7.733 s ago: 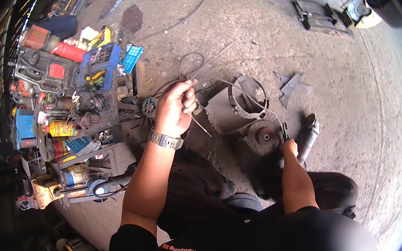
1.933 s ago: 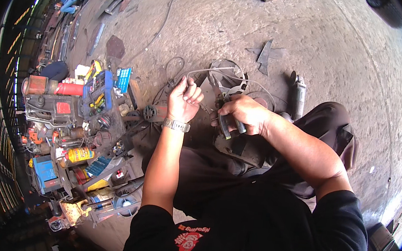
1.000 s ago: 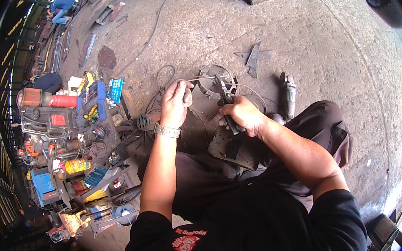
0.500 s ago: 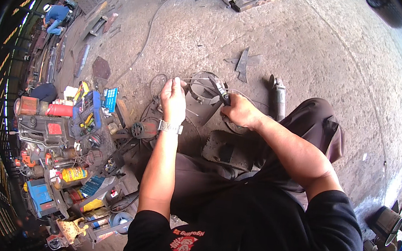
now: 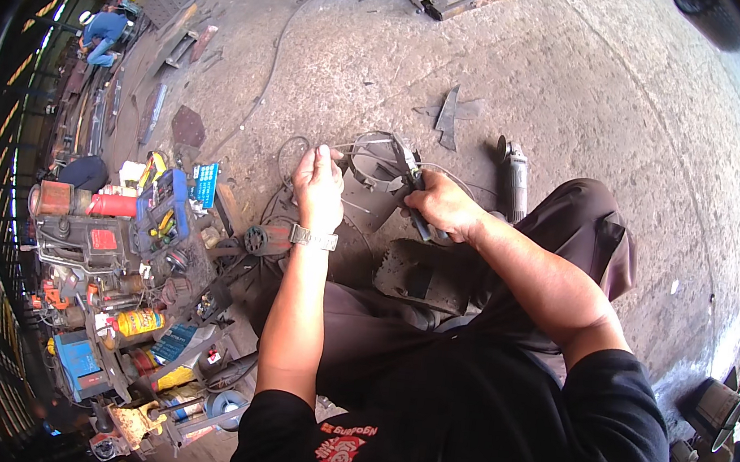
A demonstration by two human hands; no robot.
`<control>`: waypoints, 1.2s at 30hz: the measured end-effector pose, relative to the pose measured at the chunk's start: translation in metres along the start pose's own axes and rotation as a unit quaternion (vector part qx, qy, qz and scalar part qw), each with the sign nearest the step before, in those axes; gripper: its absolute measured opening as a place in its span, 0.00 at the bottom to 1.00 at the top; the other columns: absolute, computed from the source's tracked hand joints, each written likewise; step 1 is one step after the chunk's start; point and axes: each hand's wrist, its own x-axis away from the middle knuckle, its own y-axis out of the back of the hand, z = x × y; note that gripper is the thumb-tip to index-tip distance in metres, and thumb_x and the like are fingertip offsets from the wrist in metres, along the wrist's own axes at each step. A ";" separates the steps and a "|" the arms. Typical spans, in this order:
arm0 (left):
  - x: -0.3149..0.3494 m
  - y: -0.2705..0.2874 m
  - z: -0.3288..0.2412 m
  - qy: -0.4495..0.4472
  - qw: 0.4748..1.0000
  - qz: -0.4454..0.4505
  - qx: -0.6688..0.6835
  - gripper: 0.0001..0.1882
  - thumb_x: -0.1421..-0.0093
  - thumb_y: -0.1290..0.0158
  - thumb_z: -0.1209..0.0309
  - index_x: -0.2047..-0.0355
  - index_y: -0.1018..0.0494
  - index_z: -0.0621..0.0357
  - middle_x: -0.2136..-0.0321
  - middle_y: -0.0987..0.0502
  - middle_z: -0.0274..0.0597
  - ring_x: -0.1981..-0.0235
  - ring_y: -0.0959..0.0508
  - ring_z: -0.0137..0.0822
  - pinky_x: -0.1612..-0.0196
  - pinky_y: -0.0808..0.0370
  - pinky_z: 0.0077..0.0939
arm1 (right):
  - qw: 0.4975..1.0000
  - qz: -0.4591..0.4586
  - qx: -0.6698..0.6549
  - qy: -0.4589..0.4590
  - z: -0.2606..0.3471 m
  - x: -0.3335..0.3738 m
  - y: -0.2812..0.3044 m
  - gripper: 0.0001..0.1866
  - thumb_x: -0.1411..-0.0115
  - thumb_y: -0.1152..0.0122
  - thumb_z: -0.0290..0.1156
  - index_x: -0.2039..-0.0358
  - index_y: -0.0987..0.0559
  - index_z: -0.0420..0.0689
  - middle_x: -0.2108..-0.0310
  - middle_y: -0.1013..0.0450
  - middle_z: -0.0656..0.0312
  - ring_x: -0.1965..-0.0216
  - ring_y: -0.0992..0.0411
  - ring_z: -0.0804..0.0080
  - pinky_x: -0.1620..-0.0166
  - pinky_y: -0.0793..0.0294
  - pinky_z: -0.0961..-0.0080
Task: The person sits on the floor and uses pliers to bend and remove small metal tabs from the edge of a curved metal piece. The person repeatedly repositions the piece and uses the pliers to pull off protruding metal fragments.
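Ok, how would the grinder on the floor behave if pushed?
The grinder is probably heavy for its size, given its thick body. Being rounded, it might roll a little, though the disc at its far end would likely check that.

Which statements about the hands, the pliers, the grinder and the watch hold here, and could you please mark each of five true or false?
1. The right hand holds pliers, the left hand a thin wire. True.
2. The left hand wears a glove. False: it is bare.
3. An angle grinder lies on the floor. True.
4. In the picture, the pliers are right of the angle grinder. False: they are left of it.
5. A wristwatch is worn on the left arm. True.
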 end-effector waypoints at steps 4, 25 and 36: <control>0.000 -0.002 0.003 0.007 1.000 0.010 -0.014 0.16 0.26 0.55 0.63 0.66 0.28 0.61 0.84 0.41 0.24 0.87 0.45 0.17 0.84 0.49 0.17 | 0.999 -0.029 0.042 0.018 0.001 0.003 0.000 0.18 0.41 0.42 0.25 0.50 0.26 0.35 0.65 0.23 0.56 0.66 0.24 0.68 0.62 0.24 0.70; -0.007 0.006 0.005 0.042 0.999 -0.013 0.011 0.16 0.26 0.54 0.61 0.67 0.28 0.59 0.84 0.41 0.24 0.87 0.44 0.17 0.85 0.49 0.16 | 0.998 -0.031 -0.062 -0.012 -0.015 -0.009 -0.002 0.17 0.39 0.40 0.29 0.52 0.26 0.33 0.65 0.24 0.57 0.64 0.27 0.71 0.62 0.27 0.70; -0.009 0.010 0.013 -0.091 0.975 0.013 -0.200 0.18 0.26 0.55 0.60 0.67 0.25 0.58 0.83 0.39 0.21 0.83 0.42 0.15 0.80 0.47 0.14 | 0.986 0.009 -0.159 -0.056 0.005 0.007 -0.004 0.11 0.35 0.46 0.24 0.52 0.28 0.37 0.63 0.22 0.57 0.67 0.23 0.73 0.66 0.22 0.72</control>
